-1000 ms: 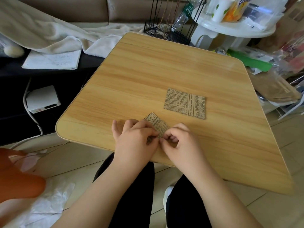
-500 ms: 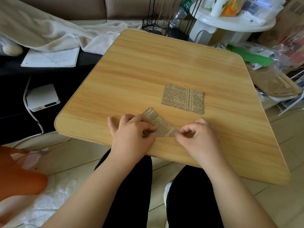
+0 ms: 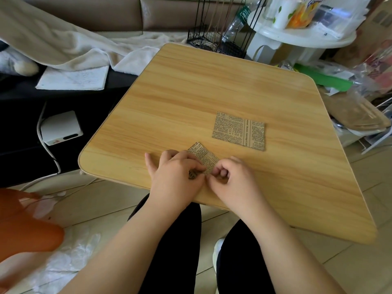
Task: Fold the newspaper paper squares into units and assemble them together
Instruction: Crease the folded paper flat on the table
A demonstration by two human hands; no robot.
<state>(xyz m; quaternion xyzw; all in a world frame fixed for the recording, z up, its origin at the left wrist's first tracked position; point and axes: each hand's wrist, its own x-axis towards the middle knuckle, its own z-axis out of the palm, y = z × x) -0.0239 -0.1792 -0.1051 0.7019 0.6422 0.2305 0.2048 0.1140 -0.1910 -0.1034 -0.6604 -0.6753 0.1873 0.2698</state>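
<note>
So both hands, left hand and right hand, have fingers curled, pinching the folded newspaper piece on the surface; a flat square lies just beyond.

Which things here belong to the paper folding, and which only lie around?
Belong to the job:
folded newspaper piece, held by left hand and right hand
flat newspaper square
wooden table

Lying about:
white box
notebook
wire basket

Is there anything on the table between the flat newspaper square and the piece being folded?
No. In the head view only bare wooden table separates the flat square from the folded piece.
</note>
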